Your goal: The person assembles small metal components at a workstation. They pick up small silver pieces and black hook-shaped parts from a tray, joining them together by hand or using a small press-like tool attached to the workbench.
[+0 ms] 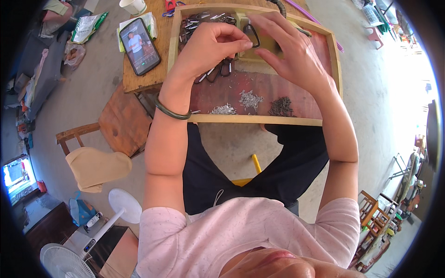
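Note:
My left hand (215,44) pinches a black, carabiner-like snap hook (256,41) between thumb and forefinger, above the wooden-framed tray (259,119). Close beside it, my right hand (292,53) has its fingers apart; whether a fingertip touches the hook is hard to see. Dark hooks with silvery bars (197,24) fill the tray's far left corner, and a few more (214,73) lie under my left hand. Toward the tray's near edge are two heaps of small silvery pins (251,99) and one heap of small dark pieces (281,107). A yellowish fixture (244,54) is partly hidden behind my hands.
A phone (140,46) showing a picture lies on the wooden table (139,83) left of the tray, near a paper cup (133,5). A wooden chair (116,120) stands at the left, with a white fan (124,206) below it. A purple rod (303,10) lies beyond the tray.

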Demonstrator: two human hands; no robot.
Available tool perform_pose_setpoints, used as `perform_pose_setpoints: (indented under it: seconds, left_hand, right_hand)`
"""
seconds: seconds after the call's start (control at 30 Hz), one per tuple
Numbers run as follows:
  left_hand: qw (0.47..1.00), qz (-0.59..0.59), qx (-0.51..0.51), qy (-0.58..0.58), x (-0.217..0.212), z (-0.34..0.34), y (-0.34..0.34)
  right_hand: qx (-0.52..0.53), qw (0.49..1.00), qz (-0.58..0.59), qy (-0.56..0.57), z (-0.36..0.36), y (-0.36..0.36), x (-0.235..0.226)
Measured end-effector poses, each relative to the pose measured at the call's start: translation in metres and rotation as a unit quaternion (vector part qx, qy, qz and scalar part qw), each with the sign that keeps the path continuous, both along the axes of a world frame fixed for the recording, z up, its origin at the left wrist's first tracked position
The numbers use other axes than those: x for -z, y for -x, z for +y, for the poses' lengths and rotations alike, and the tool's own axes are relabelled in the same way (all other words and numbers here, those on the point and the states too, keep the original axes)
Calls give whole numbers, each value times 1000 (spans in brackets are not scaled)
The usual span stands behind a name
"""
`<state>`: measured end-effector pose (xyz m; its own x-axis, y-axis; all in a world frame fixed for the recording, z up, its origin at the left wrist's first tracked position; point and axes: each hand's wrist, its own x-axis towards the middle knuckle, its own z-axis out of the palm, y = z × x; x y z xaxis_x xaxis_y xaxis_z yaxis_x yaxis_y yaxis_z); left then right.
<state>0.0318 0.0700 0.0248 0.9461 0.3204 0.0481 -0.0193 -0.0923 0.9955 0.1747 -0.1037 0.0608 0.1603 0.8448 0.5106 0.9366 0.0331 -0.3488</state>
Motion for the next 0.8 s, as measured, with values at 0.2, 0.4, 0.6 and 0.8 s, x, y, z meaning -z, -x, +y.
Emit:
perform_pose_setpoints:
  seconds: [0.2, 0.4, 0.6, 0.8]
  left_hand:
    - [997, 16, -1, -80, 1, 2, -3]
    - [996, -37, -70, -39, 5, 5, -11]
    - [989, -29, -146, -11, 24, 12, -29]
    - [985, -37, -153, -69, 42, 3, -42]
  right_hand:
    - [-57, 995, -84, 2, 7, -12, 6]
    - [16, 992, -123, -26, 13, -7, -13]
    - [62, 988, -136, -43, 18, -20, 9]
    - [62, 992, -96, -55, 21, -22, 14]
